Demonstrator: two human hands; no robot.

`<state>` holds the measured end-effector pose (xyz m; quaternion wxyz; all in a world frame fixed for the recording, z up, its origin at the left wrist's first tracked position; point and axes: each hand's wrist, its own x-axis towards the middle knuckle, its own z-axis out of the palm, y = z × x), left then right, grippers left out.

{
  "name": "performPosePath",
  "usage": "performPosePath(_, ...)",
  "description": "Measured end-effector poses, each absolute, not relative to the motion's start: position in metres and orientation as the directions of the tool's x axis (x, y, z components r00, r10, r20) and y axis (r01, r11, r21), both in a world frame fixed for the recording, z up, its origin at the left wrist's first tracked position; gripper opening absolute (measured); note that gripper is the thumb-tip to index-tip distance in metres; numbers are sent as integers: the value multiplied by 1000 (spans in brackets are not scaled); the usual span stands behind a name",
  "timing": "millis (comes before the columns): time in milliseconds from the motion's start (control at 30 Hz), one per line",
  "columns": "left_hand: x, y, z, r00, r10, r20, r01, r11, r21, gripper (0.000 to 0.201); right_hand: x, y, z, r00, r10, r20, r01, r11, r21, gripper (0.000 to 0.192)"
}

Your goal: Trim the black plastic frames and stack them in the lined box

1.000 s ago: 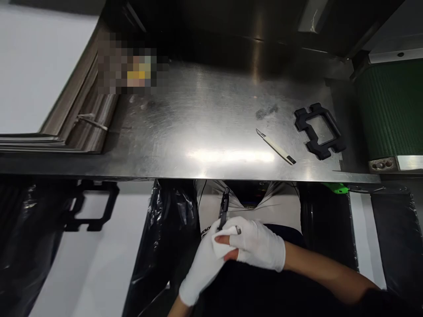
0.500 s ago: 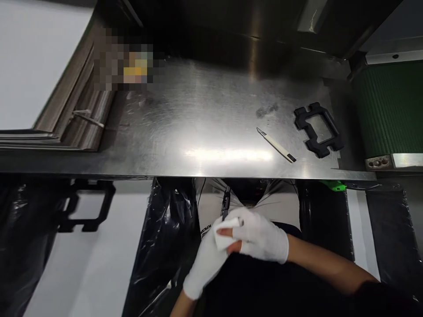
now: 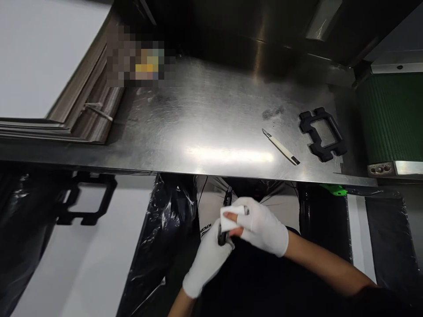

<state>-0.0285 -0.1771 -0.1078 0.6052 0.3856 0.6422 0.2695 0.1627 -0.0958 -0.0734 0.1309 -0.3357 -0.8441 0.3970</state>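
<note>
Below the table edge, my left hand, in a white glove, is closed around a black plastic part. That part is seen nearly edge-on and partly covered, so its full outline is hidden. My right hand wears a white glove with bare fingertips showing. It pinches a small folded white cloth or pad and presses it against the black part. On the metal table lie a white-handled craft knife and a black notched frame, both apart from my hands.
A stack of boards tied with string stands on the table's left. A green ribbed belt is at the right. Another black frame lies on a white surface at lower left. Something green sits under the table edge.
My right hand and the white cloth have moved slightly up along the black part, which now shows below the cloth too. The whole view has shifted a little.
</note>
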Motion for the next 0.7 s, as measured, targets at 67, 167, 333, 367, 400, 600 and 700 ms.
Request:
performPosePath(67,-29,-178,-109,43,844,-535,173,521,836,31,162,-96,-72,-814,581,14,349,508,-787,46)
performPosePath(167,-28,-178,-107,40,844,-536,231,514,826,35,163,-97,-69,-752,656,-66,458,448,-768,38)
performPosePath(333,-26,-181,-105,68,869,-490,176,473,863,51,163,-98,-67,-827,560,53,321,548,-773,43)
performPosePath(367,-26,-182,-105,63,873,-484,181,467,866,51,162,-97,-68,-825,562,50,318,536,-782,39)
performPosePath(400,-26,-183,-105,49,873,-486,194,469,862,49,162,-96,-68,-801,598,29,354,511,-783,34)
performPosePath(600,-31,-185,-102,13,874,-485,144,478,866,49,156,-92,-69,-824,554,121,248,544,-801,41)
performPosePath(700,-33,-184,-99,-10,854,-519,88,518,851,39,153,-92,-70,-774,629,74,353,525,-775,35)
